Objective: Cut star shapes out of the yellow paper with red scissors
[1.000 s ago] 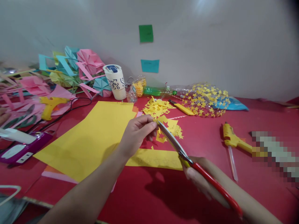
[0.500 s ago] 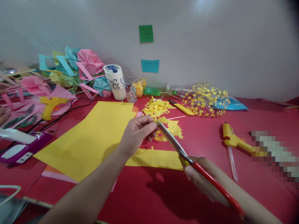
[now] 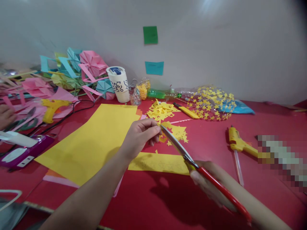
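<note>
Pinched between the thumb and finger of my left hand (image 3: 144,135) is a small yellow paper piece (image 3: 159,124). My right hand (image 3: 208,182) grips the red-handled scissors (image 3: 177,145), whose tips meet the piece at my left fingertips. The blades look nearly closed. Behind and beside my left hand lie cut yellow stars and scraps (image 3: 179,132). Below the scissors, a yellow paper strip (image 3: 155,163) with drawn star outlines lies on the red table (image 3: 148,198). Large yellow sheets (image 3: 96,137) are under and left of my left forearm.
A yellow glue gun (image 3: 236,140) lies at right, another (image 3: 50,110) at left near a purple power strip (image 3: 28,153). Behind are a white cup (image 3: 118,84), a cutter (image 3: 188,111), bottles and paper flowers (image 3: 92,64). Another person's hand (image 3: 6,116) is at the left edge.
My hands and the scissors have barely moved. The other person's hand at the left edge has come further into view.
</note>
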Motion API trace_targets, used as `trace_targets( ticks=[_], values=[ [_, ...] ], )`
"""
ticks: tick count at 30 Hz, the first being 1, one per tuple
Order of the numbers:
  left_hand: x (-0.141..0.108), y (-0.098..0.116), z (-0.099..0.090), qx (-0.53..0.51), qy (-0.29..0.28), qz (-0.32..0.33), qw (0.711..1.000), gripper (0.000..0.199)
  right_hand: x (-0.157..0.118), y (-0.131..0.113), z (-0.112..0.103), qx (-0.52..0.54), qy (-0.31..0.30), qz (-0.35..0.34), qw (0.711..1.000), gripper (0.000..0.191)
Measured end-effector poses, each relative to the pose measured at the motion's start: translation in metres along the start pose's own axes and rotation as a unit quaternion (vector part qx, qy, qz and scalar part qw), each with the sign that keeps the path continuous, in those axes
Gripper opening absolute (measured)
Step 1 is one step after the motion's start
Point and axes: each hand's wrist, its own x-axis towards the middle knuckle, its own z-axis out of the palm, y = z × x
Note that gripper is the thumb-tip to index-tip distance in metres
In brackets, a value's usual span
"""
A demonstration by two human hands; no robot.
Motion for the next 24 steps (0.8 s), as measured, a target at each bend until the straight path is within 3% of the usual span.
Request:
trace_targets(
  ticks=[19, 24],
  values=[
    [-0.0001, -0.0002, -0.0021, -0.014, -0.024, 0.012, 1.000, 0.017, -0.0006, -0.0013, -0.0001, -0.002, 0.003, 0.002, 1.000, 0.057],
    [0.0006, 0.0012, -0.0026, -0.001, 0.012, 0.050, 0.999, 0.012, 0.0001, 0.0024, -0.0007, 0.004, -0.011, 0.001, 1.000, 0.057]
  ],
)
